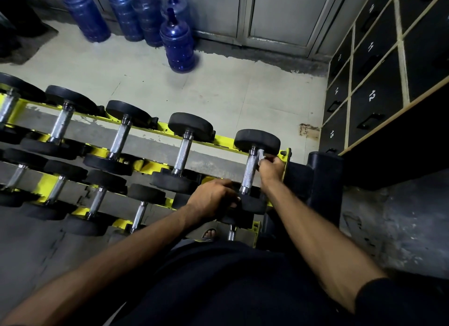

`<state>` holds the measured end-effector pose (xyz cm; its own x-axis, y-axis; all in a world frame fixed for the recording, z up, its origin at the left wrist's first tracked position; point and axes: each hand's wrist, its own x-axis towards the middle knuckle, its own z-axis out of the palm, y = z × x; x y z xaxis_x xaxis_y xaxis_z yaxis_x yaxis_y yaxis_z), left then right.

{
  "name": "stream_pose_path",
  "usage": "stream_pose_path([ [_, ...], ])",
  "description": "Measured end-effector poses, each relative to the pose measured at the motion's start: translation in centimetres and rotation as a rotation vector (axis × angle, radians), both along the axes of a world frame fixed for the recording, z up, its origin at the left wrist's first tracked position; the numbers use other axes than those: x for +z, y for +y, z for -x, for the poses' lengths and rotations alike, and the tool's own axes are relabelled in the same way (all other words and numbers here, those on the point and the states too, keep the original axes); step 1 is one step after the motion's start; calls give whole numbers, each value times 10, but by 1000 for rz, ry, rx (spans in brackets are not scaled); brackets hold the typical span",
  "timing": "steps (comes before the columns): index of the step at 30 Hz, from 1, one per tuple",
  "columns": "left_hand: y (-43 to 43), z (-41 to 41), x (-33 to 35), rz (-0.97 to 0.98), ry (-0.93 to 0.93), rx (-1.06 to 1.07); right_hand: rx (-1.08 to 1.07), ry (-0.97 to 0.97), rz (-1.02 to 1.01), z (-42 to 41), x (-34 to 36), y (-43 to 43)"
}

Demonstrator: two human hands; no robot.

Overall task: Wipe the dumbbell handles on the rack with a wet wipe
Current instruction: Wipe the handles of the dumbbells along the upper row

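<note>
While the long yellow steel two-tier rack point(167, 128) is running clear across the floor, the work is happening at its far right end, on the upper tier. Off to the right, black locker doors with white numbers point(375, 99) are lining the wall. I'm not counting those, as the edge is cutting them off. Five blue plastic water jugs point(178, 46) are standing by the far wall. On the rack I'm counting five dumbbells up top and five below, some only partly showing.

Now the action: the rightmost black-headed dumbbell with the knurled chrome handle point(250, 172) is lying in its cradle at the rack's end. The left hand point(213, 199) is gripping its near head, steadying it. The right hand point(271, 167) is pinching one small white wet wipe point(261, 154) against the top of that handle, just under the far head.

By my reading, this handle is only just being started. The next move is calling for the wipe to be wrapped round the bar and drawn down its length, with the left hand bracing so nothing is rolling.
</note>
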<state>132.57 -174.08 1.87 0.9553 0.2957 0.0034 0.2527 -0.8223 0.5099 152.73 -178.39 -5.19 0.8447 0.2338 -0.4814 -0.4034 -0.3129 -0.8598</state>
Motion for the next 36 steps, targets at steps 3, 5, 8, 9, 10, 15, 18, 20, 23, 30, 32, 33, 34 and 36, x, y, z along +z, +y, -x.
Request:
stream_pose_path([
  [3,0,0,-6,11,23,5,-106,347,-234,-13,5,6],
  [5,1,0,-9,21,38,17,-159,473,-343,-16,3,5],
  [8,3,-2,-9,24,41,17,-189,541,-377,-15,-2,1],
  [9,3,-2,-8,17,41,12,-193,552,-372,-15,-2,0],
  [10,3,-3,-7,12,42,10,-185,559,-362,-15,-2,-1],
  [15,2,-5,-5,20,72,11,-85,642,-245,-21,4,3],
  [18,1,-4,-5,18,82,11,7,716,-184,-22,15,6],
  [20,1,-4,-4,14,81,4,5,726,-172,-25,17,5],
  [23,2,-4,-5,15,81,3,-69,752,-216,-28,15,1],
  [30,3,-4,-6,13,85,-16,-67,713,-348,-12,3,-8],
  [32,4,-5,-6,9,75,-20,20,699,-260,-12,0,-26],
  [33,4,-5,-5,7,68,-20,84,683,-193,-12,-1,-35],
  [34,3,-6,-4,5,55,-23,152,662,-133,-11,-1,-42],
  [36,3,-7,-2,3,42,-26,225,599,-74,-11,3,-43],
])
